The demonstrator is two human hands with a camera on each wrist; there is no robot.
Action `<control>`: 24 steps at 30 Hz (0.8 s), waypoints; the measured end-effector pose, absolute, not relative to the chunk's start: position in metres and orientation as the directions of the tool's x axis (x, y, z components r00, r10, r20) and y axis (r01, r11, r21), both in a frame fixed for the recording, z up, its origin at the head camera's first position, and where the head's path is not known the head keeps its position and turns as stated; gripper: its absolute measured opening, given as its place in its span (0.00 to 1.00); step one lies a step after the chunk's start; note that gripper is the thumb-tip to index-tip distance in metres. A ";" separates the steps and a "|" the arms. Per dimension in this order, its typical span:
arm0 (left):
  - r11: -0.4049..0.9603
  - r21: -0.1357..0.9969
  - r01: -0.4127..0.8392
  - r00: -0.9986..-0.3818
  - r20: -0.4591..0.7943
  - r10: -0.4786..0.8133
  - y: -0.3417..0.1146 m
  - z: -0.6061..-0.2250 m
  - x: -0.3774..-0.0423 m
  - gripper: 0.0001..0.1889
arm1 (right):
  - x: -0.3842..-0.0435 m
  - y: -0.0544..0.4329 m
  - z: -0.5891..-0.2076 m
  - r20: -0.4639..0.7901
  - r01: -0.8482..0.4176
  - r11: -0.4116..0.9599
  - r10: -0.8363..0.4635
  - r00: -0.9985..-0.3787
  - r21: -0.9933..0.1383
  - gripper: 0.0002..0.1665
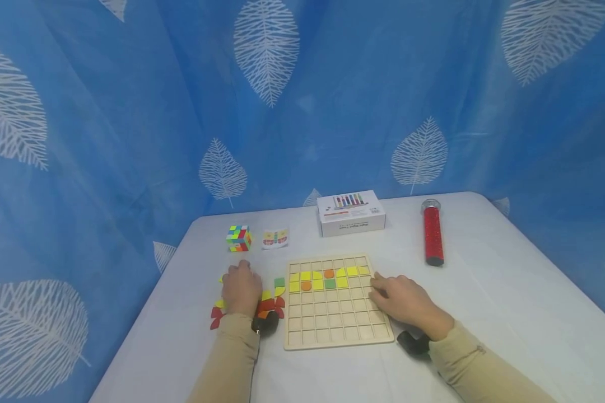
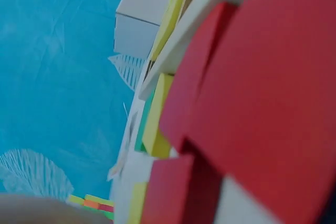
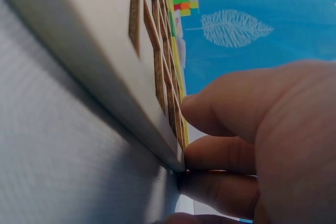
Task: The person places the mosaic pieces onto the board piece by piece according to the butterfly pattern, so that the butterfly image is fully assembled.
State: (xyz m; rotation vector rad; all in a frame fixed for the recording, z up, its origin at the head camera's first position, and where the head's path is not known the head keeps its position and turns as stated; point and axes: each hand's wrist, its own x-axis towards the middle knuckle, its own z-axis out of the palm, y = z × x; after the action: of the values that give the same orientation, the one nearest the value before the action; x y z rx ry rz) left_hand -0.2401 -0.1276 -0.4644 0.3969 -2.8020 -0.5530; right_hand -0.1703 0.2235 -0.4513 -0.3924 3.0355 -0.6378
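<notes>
My left hand [image 1: 241,288] is lowered over loose coloured tiles left of a wooden grid board [image 1: 315,323]; its fingertips are beside a yellow tile, and I cannot tell whether they pinch one. Red tiles [image 2: 273,87] loom close in the left wrist view, a yellow tile [image 2: 156,116] behind them. My right hand [image 1: 400,296] grips the board's right edge, thumb at the top side and fingers against the rim [image 3: 126,106]. Yellow tiles [image 1: 306,275], orange round tiles [image 1: 329,273] and a green square [image 1: 330,284] fill cells in two upper rows.
Behind the left hand stand a puzzle cube [image 1: 239,238] and a small picture card [image 1: 275,239]. A white box [image 1: 351,212] sits beyond the board. To the right lies a red glittery tube [image 1: 433,235]. Blue leaf-patterned cloth [image 1: 312,112] hangs around the white table [image 1: 489,280].
</notes>
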 end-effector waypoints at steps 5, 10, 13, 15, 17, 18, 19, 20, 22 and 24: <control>0.886 0.433 -0.165 -0.929 0.233 -0.287 -0.125 -0.465 -0.241 0.16 | -0.170 0.223 -0.451 0.042 -0.242 0.887 -0.246 -0.968 -0.394 0.26; 0.837 0.544 -0.049 -0.926 0.289 -0.242 -0.115 -0.458 -0.237 0.15 | -0.170 0.222 -0.451 0.043 -0.243 0.885 -0.247 -0.968 -0.396 0.26; 0.795 0.598 0.106 -0.910 0.380 -0.164 -0.097 -0.446 -0.230 0.12 | -0.170 0.222 -0.451 0.042 -0.243 0.884 -0.247 -0.968 -0.400 0.25; 0.765 0.600 0.234 -0.876 0.472 -0.102 -0.082 -0.438 -0.224 0.09 | -0.169 0.222 -0.451 0.044 -0.244 0.883 -0.247 -0.968 -0.402 0.25; 0.735 0.577 0.355 -0.827 0.561 -0.042 -0.066 -0.429 -0.221 0.07 | -0.169 0.222 -0.451 0.049 -0.247 0.882 -0.248 -0.967 -0.401 0.25; 0.716 0.568 0.406 -0.806 0.591 -0.012 -0.057 -0.425 -0.220 0.07 | -0.169 0.223 -0.451 0.052 -0.248 0.882 -0.249 -0.967 -0.400 0.25; 0.702 0.558 0.443 -0.795 0.606 0.019 -0.048 -0.422 -0.218 0.06 | -0.169 0.223 -0.451 0.056 -0.250 0.882 -0.249 -0.967 -0.400 0.25; 0.688 0.555 0.468 -0.796 0.603 0.055 -0.038 -0.420 -0.218 0.06 | -0.169 0.223 -0.451 0.061 -0.252 0.881 -0.249 -0.967 -0.401 0.24; 0.684 0.534 0.498 -0.809 0.570 0.144 -0.019 -0.419 -0.215 0.06 | -0.170 0.224 -0.451 0.069 -0.257 0.877 -0.251 -0.965 -0.405 0.24; 0.718 0.479 0.504 -0.828 0.504 0.246 -0.002 -0.424 -0.212 0.07 | -0.170 0.223 -0.451 0.075 -0.265 0.873 -0.258 -0.963 -0.410 0.23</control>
State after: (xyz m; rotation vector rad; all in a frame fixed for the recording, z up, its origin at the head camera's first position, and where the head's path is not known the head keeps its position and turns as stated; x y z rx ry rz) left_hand -0.2121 -0.0020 -0.4237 -0.5779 -2.5163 -0.8705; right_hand -0.1698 0.2234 -0.4511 -0.4271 3.0578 -0.6735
